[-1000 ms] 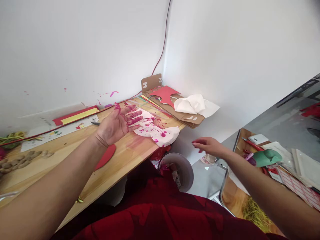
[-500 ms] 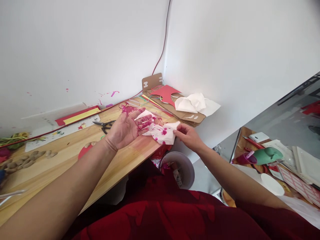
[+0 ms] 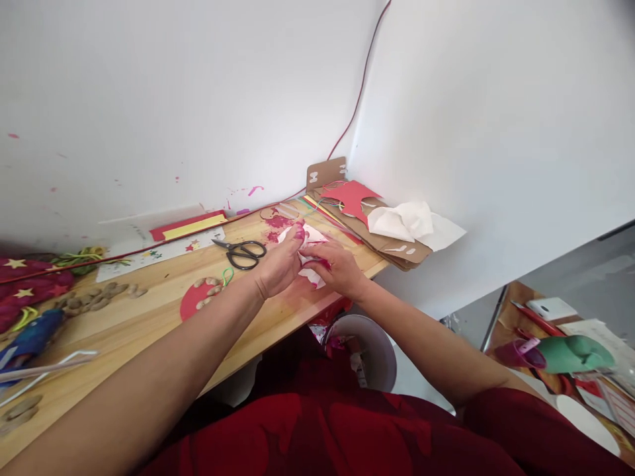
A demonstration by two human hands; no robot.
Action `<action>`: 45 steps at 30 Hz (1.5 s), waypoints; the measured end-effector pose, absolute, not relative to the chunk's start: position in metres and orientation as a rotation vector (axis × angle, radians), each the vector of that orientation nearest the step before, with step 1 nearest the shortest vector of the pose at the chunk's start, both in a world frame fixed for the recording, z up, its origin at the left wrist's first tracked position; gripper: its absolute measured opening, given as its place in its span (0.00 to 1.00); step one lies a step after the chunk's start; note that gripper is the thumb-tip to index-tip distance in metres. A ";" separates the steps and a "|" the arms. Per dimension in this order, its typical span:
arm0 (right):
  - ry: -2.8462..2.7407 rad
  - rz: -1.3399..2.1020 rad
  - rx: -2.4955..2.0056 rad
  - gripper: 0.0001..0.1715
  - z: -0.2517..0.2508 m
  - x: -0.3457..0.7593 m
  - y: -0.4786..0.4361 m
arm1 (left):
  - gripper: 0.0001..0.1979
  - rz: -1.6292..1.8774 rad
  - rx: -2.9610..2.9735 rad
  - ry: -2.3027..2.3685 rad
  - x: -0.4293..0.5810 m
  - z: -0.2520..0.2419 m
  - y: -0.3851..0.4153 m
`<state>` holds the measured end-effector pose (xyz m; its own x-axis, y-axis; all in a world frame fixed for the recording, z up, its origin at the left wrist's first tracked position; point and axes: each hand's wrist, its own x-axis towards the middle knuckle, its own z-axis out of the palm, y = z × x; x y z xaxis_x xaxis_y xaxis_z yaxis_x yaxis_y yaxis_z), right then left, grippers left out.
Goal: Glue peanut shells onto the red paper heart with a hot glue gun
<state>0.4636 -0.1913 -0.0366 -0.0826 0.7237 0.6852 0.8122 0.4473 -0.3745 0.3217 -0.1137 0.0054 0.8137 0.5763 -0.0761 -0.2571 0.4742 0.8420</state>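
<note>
A white paper towel [image 3: 313, 276] with magenta stains is crumpled between my two hands over the table. My left hand [image 3: 284, 266] is palm inward with its thumb up and magenta colour on the thumb tip. Its other fingers are partly hidden behind the towel and my right hand [image 3: 338, 268]. The right hand curls its fingers over the towel, pressing it against the left fingers. Black-handled scissors [image 3: 243, 254] lie beside my left hand. Nearer to my left forearm is a red paper disc [image 3: 191, 304] with peanuts on it.
Magenta stains mark the wooden table [image 3: 248, 344]. Cardboard [image 3: 381, 246] with red paper [image 3: 350, 193] and crumpled white paper [image 3: 414, 221] fills the corner. A bin [image 3: 384, 350] stands below the table edge. Peanuts [image 3: 94, 296] and a blue glue gun [image 3: 32, 337] lie at left.
My right hand has brought the paper towel left and up against my left hand. The left hand, earlier spread palm up, has turned and closed around it. The view has shifted left.
</note>
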 end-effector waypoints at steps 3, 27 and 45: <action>-1.932 -0.128 -1.324 0.10 -0.035 0.467 -0.184 | 0.34 0.508 1.035 0.393 0.314 -0.002 -0.106; -2.188 0.190 -2.302 0.34 -0.002 0.458 -0.103 | 0.19 0.377 2.569 0.989 0.224 -0.024 0.014; -2.383 -0.060 -2.249 0.16 -0.006 0.456 -0.070 | 0.13 -0.026 3.144 0.774 0.336 -0.023 0.115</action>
